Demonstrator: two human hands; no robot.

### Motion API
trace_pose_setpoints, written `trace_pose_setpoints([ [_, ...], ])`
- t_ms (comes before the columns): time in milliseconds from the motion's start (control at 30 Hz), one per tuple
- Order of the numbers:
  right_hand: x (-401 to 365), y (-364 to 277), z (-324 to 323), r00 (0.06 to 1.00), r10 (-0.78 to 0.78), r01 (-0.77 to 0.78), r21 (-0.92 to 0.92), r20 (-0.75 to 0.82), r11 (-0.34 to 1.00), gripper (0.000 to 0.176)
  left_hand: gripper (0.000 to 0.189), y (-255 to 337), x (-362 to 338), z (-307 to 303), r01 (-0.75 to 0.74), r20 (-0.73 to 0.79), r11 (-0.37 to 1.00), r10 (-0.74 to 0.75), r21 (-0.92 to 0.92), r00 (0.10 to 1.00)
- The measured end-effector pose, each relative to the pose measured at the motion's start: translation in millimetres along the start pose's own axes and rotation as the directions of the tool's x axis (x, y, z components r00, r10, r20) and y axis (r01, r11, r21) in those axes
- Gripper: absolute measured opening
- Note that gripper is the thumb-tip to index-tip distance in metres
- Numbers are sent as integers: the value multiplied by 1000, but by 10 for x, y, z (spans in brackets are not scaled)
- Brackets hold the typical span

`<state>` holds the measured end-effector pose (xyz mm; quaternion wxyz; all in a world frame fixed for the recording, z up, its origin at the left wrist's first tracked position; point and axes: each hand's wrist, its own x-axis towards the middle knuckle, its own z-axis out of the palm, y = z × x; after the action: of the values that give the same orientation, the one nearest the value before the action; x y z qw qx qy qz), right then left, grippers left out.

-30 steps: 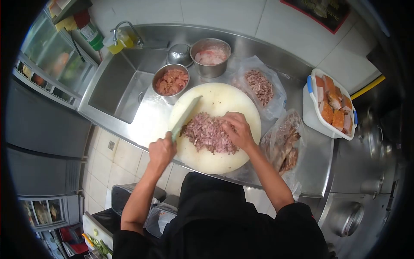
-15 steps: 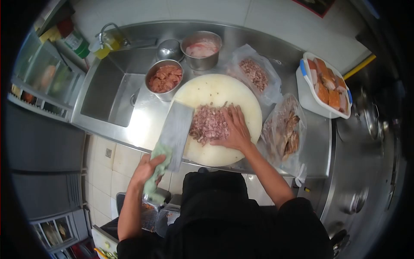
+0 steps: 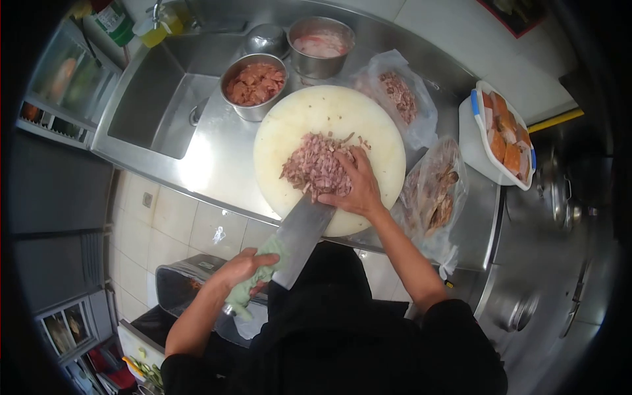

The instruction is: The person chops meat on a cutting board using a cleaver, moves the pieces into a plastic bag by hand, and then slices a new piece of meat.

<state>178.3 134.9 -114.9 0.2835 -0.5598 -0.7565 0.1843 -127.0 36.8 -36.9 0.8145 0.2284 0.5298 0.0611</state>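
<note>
A heap of chopped reddish meat (image 3: 316,163) lies on a round white cutting board (image 3: 283,125). My left hand (image 3: 247,270) is wrapped round the handle of a broad cleaver (image 3: 303,238), with a green cloth (image 3: 255,276) around the grip. The blade slants up from below, its far end touching the lower edge of the heap. Against the right side of the meat rests my right hand (image 3: 361,187), fingers spread, its thumb near the blade's tip.
Behind the board stand metal pots of meat (image 3: 255,84) and pale pieces (image 3: 321,45). Bagged chopped meat (image 3: 399,97), a bag of larger meat (image 3: 436,197) and a white tub (image 3: 478,148) of browned blocks are at the right. A sink (image 3: 141,108) lies left.
The cleaver has swung from the heap's left side to its lower edge, its blade now slanting up to the right. My right hand stays at the meat, and the whole view has shifted slightly.
</note>
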Motion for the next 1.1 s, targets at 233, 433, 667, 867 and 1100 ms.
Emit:
trace_pose_setpoints([
  [233,-69,-122,117,993,8,10,158,-114,987,78,24,184,629,456,-130,50,989,134,-70,990],
  [433,-113,-273,-40,980,56,-16,208,-189,978,54,24,118,528,684,-232,50,969,236,-86,970],
  [667,13,-244,-234,967,-39,120,316,-251,941,49,26,264,369,929,-204,-69,971,196,-121,978],
  [867,299,71,-720,950,-33,123,278,-309,953,51,24,800,539,1262,-227,-51,973,225,-37,973],
  [1100,1094,1259,-1190,950,54,5,189,-307,982,54,24,1997,1373,1717,-375,51,916,371,144,927],
])
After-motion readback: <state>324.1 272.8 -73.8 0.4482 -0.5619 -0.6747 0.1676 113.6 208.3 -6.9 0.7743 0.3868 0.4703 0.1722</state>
